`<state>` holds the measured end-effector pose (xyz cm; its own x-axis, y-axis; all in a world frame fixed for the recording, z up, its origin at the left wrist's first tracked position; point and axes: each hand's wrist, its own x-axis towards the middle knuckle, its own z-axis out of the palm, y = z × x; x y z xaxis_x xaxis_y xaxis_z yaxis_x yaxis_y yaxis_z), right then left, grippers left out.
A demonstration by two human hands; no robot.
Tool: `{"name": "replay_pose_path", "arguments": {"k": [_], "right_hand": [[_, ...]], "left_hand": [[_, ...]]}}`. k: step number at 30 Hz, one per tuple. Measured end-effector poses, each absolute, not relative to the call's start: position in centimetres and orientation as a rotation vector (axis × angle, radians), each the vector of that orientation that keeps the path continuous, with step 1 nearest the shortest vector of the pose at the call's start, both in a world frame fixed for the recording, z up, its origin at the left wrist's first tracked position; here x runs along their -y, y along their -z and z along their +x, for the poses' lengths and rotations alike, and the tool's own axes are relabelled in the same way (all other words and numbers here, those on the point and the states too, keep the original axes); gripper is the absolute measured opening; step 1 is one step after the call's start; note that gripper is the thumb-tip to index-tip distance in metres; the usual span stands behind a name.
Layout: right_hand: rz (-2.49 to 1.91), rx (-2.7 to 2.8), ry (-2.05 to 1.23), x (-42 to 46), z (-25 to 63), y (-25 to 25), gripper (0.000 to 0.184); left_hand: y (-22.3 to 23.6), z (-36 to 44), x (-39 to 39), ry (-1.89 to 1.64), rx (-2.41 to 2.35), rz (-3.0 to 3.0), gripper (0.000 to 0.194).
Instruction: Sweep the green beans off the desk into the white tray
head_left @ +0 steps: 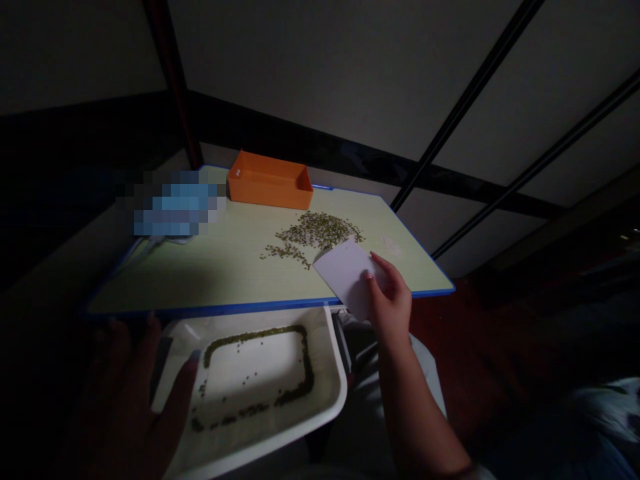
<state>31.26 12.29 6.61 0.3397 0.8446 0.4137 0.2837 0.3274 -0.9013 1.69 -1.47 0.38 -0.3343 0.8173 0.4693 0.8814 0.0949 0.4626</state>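
Note:
My right hand (389, 303) grips a white card (345, 272), its far edge resting on the pale green table (210, 267) just in front of a loose pile of small green beans (316, 233). My left hand (133, 393) holds the left rim of a white tray (327, 363) below the table's near edge, thumb lying inside the rim. A ring of green beans (300, 383) lines the tray's floor, with a few stray ones in the middle.
An empty orange box (270, 181) stands at the table's far edge. A blurred blue patch (175, 203) lies at the far left of the table. A dark post (173, 80) rises behind it; the surroundings are dark.

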Motion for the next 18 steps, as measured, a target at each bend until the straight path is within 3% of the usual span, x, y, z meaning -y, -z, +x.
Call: {"name": "replay_pose_path", "arguments": {"k": [18], "right_hand": [[-1.197, 1.290, -0.592, -14.1, 31.0, -6.5, 0.036]], "left_hand": [[-0.9, 2.0, 1.4, 1.056, 2.308, -1.710, 0.070]]}}
